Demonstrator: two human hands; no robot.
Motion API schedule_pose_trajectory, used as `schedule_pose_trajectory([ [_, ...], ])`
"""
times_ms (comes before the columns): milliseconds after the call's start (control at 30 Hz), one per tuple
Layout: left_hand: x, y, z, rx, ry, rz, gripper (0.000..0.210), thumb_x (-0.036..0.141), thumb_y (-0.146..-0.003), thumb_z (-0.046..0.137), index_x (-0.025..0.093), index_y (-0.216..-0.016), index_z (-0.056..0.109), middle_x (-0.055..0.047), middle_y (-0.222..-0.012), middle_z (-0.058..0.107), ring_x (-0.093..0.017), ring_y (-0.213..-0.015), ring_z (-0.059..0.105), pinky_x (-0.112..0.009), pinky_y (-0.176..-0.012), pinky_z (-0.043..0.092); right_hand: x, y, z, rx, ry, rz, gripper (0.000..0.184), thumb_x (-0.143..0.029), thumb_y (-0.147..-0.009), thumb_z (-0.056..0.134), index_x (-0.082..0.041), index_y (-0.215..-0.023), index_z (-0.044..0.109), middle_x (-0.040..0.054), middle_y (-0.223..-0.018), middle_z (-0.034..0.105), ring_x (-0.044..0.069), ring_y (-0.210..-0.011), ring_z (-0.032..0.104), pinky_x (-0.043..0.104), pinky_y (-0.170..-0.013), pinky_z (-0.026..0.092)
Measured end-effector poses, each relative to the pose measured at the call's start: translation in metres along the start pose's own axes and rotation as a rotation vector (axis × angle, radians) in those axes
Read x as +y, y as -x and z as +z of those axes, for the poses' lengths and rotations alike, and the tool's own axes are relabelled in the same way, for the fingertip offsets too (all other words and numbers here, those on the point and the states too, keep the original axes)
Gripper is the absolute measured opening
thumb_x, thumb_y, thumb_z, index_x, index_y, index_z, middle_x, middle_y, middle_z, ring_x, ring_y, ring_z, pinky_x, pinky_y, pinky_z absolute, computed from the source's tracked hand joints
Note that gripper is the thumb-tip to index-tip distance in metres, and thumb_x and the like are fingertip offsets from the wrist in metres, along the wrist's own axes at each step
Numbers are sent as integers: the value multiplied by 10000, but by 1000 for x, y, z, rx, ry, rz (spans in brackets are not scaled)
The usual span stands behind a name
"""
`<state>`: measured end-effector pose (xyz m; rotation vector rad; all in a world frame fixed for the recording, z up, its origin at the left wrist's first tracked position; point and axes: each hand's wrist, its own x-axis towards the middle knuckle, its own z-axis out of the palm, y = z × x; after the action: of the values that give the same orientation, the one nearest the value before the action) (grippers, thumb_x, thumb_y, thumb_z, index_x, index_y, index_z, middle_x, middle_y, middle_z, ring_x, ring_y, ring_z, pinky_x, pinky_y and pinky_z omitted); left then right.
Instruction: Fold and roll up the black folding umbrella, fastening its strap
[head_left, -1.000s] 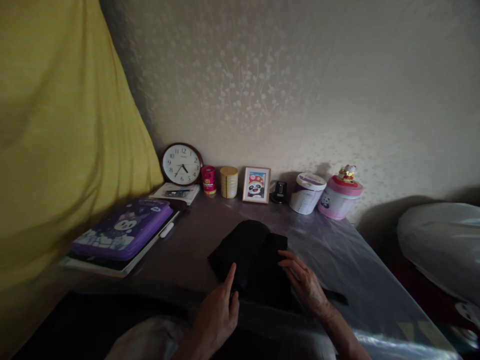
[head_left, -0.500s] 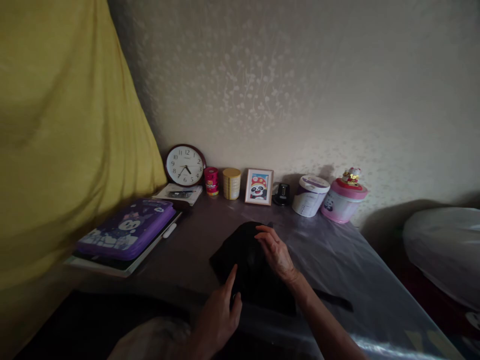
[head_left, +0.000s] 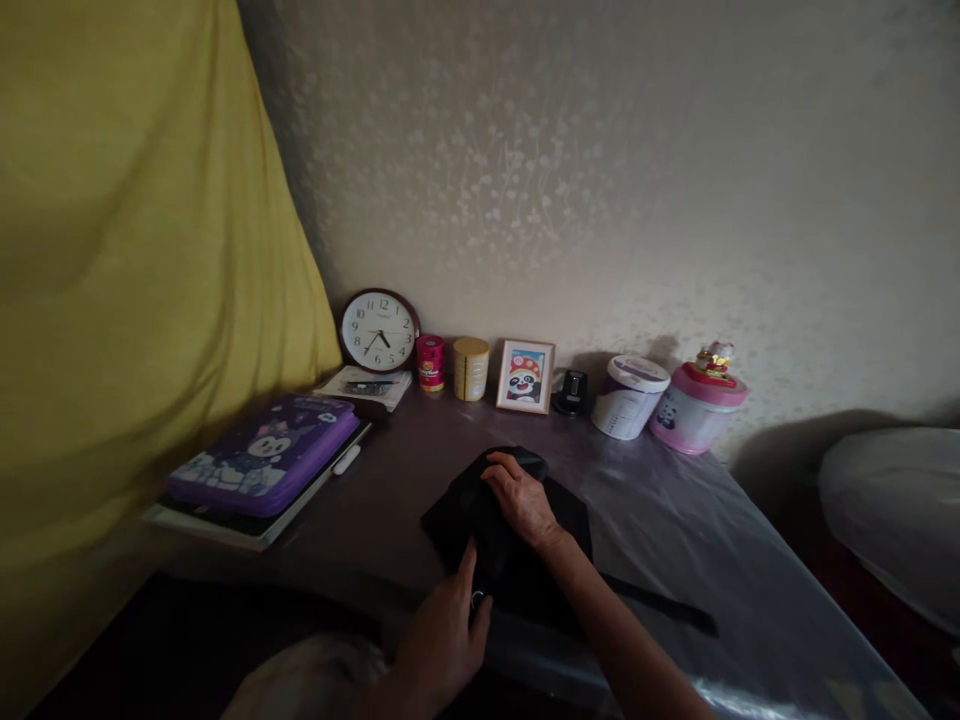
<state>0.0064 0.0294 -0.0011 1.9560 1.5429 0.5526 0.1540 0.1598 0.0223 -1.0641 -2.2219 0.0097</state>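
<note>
A black folding umbrella [head_left: 469, 500] lies on the table in front of me, its dark canopy fabric loosely bunched with pointed folds. My left hand [head_left: 450, 630] is closed around its near end, the index finger stretched along the fabric; a small shiny ring shows between thumb and finger. On the upper part of the canopy, my right hand [head_left: 517, 500] presses with curled fingers held together, gripping a fold. A narrow black strip [head_left: 667, 605] extends to the right from beneath my right forearm. The dark fabric hides most detail.
Along the wall stand a round clock [head_left: 380, 332], a pink can [head_left: 430, 363], a yellow can [head_left: 471, 370], a framed panda picture [head_left: 526, 376], a small black object [head_left: 572, 393] and two tubs [head_left: 630, 398]. A purple case [head_left: 262, 455] lies left, beside a yellow curtain [head_left: 150, 250].
My right hand has moved left across the canopy, pulling fabric with it and uncovering a dark fold on the right. My left hand stays at the near end. The view has shifted slightly.
</note>
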Motion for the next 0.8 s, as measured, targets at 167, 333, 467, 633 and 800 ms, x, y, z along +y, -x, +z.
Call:
schedule_pose_trajectory([
  [167,8,5,-5,39,29,-34,746,241,-870,366,141,-1412,-137,-112,-1154,615,-169,-933,627,-252,-811,441,0,-2,0,-39,37,-7,207,-207,-913,397,-225,-969,596,60,-1145,553,146,-936,594,266,-824,492],
  [333,13,6,-9,-11,-111,56,665,207,-879,332,275,-1426,-40,-67,-1036,639,-169,-870,625,-278,-795,443,-3,-5,-2,-62,73,-51,205,-189,-906,411,-222,-960,605,60,-1104,570,148,-934,588,258,-817,489],
  [467,9,4,-5,-37,-244,75,588,218,-892,283,357,-1416,57,-59,-938,627,-185,-797,622,-309,-728,459,-5,-6,-3,-89,83,-86,197,-183,-900,426,-221,-943,614,55,-1059,584,148,-930,582,265,-832,482],
  [633,6,4,-2,-33,-261,58,566,244,-895,282,320,-1423,92,-67,-927,632,-188,-790,619,-299,-707,452,-4,-7,-3,-117,79,-105,188,-191,-899,437,-219,-926,621,52,-1035,595,153,-931,582,269,-819,488],
  [800,9,4,-3,-25,-242,20,573,242,-898,281,259,-1432,76,-66,-937,640,-178,-824,614,-279,-762,433,-12,7,-12,-77,21,-84,195,-213,-902,434,-206,-1007,597,66,-1115,584,160,-984,580,294,-851,489],
])
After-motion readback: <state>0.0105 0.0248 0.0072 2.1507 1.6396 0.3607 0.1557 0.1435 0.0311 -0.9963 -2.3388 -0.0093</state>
